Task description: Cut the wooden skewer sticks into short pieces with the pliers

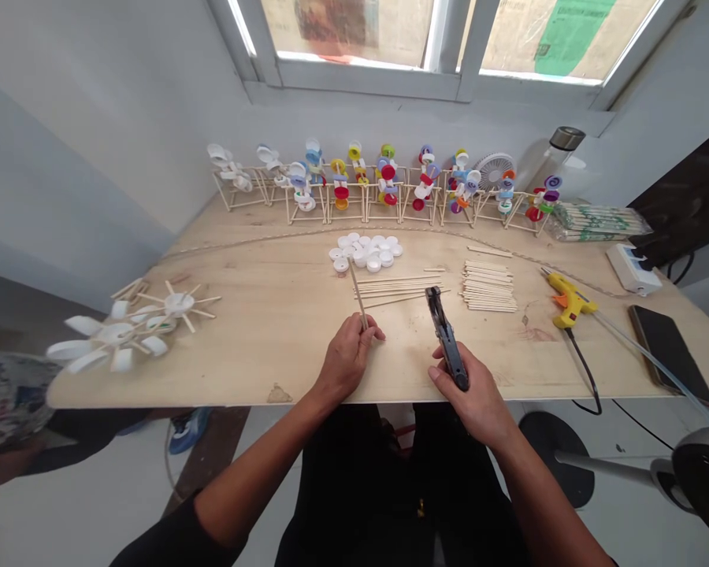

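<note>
My left hand (347, 358) rests near the front edge of the wooden table (260, 315), its fingers pinched on a thin wooden stick (358, 293) that points away from me. My right hand (469, 387) is closed round the handles of dark cutting pliers (445, 331), whose jaws point toward a row of long sticks (397, 287) lying in the middle of the table. Behind the sticks sits a heap of white bottle caps (366, 250). To the right lies a stack of short flat sticks (488, 285).
A yellow glue gun (570, 300), a phone (665, 343) and a white power strip (631, 268) lie at the right. Several stick-and-cap wheel models (384, 185) line the back wall. White cap wheels (135, 323) lie at the left. A small fan (494, 169) stands at the back.
</note>
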`<state>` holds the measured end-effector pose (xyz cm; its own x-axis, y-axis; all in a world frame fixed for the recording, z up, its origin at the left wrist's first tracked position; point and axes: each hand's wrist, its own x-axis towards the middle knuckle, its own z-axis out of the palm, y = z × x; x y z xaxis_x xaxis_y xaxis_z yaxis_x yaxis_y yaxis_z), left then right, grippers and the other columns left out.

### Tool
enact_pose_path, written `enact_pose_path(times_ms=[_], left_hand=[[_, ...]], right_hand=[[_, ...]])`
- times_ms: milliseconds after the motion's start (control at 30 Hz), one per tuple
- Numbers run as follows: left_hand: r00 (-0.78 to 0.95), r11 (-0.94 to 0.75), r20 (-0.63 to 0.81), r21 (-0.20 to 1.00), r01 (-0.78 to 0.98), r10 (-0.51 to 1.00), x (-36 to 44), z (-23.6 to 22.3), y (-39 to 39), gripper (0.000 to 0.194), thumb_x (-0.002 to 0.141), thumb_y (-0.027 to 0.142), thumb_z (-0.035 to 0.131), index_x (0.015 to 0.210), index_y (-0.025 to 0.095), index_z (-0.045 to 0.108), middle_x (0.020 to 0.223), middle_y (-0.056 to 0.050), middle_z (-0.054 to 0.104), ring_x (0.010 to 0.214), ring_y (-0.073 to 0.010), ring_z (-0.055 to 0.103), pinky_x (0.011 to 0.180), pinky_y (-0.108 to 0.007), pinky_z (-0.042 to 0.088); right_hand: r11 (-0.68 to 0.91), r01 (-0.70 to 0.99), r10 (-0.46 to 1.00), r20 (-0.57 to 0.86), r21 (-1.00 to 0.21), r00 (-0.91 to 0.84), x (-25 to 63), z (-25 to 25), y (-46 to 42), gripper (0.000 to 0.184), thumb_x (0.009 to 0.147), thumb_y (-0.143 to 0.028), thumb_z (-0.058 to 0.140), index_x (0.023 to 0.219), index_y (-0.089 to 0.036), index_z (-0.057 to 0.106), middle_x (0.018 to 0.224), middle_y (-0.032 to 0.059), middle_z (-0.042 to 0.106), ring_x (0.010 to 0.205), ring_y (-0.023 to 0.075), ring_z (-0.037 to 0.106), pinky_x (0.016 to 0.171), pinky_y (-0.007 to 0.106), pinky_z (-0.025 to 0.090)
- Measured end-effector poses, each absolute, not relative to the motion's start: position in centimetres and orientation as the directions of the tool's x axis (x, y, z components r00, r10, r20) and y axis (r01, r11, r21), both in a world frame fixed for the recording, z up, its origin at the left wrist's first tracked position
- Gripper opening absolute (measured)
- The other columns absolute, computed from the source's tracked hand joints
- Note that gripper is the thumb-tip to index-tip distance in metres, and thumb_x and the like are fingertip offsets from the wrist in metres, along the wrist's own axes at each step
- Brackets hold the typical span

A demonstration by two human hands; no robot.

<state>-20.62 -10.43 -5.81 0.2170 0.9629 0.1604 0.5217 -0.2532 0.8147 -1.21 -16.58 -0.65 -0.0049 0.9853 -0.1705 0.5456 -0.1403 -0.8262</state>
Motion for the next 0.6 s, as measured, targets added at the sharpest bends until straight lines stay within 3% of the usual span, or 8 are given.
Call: enact_pose_path(times_ms=[267,600], left_hand=[[0.217,-0.267,0.175,0.798,0.54,0.96,-20.69,-5.79,-10.95,0.015,0.086,0.027,0.037,0.08,0.021,0.049,0.084,-0.004,0.057,0.081,-0.0172,0.054,0.075,-0.03,0.041],[0.24,-0.296,0.193,0.785,0.544,0.951,-21.59,-4.98,-11.32,0.016,0.081,0.029,0.048,0.084,0.021,0.061,0.088,-0.005,0.064,0.085,-0.0193,0.057,0.076,-0.031,0.043]], right_hand=[[-0.157,0.529,0.983,-0.185,-0.834,0.0,-1.14,-0.67,-16.42,0.019,0.077,-0.035,0.051,0.088,-0.02,0.05,0.066,-0.0024,0.054,0.057,0.0135,0.049,0.055,0.024,0.038],[-0.15,0.521,0.983,-0.182,-0.841,-0.01,-0.98,-0.6,-16.61,0.018,0.078,-0.034,0.05,0.089,-0.02,0.049,0.066,-0.0033,0.052,0.057,0.0126,0.047,0.056,0.024,0.037]])
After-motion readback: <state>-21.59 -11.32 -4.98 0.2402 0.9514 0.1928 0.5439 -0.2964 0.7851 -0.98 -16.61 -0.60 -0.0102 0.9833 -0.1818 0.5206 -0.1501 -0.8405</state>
